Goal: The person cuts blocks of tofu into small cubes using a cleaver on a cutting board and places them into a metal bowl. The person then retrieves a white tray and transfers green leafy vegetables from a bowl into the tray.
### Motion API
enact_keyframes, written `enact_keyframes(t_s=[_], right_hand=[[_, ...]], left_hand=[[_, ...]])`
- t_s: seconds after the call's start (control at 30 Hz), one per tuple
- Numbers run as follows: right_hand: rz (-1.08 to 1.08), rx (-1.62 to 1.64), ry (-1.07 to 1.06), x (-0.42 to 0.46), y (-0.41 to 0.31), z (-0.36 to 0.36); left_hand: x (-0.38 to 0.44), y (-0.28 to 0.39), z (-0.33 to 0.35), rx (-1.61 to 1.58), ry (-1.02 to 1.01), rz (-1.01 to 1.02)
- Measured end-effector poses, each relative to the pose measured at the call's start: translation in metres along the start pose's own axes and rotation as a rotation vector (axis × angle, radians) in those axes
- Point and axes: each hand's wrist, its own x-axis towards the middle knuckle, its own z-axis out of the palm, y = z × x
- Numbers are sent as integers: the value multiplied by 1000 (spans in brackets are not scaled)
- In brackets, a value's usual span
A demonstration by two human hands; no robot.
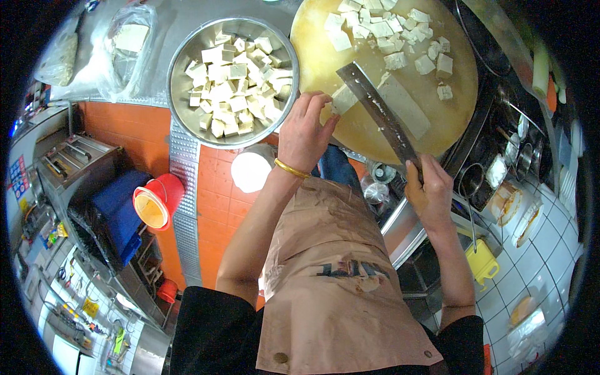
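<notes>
My right hand (429, 190) grips the handle of a cleaver (377, 105), whose blade slants up and left over a round chopping board (450, 126). White crumbs cling to the blade. My left hand (304, 129), with a gold bangle at the wrist, has its thumb and fingers at the near end of a tofu strip (344, 98). The cleaver hides part of that strip. Right of the blade lies a flat tofu slab (405, 108). Cut tofu cubes (379, 29) are scattered at the board's far side. To the left, a steel bowl (176, 101) holds many tofu cubes (234, 75).
A plastic bag with a tofu block (131, 38) rests on the steel counter (161, 28) at far left. Below are a red bucket (171, 194) and a white round container (253, 171). Ladles and pots (520, 154) stand at right, above a yellow plastic jug (483, 262).
</notes>
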Motion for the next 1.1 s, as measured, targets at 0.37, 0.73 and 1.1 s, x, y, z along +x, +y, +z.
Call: enact_keyframes(t_s=[0.37, 0.73, 1.1], right_hand=[[-20, -195, -16, 11, 16, 29], [-311, -544, 194, 19, 23, -35], [-306, -428, 113, 18, 33, -53]], left_hand=[[-4, 0, 1, -11, 3, -33], [99, 6, -61, -220, -16, 206], [157, 18, -8, 72, -230, 227]])
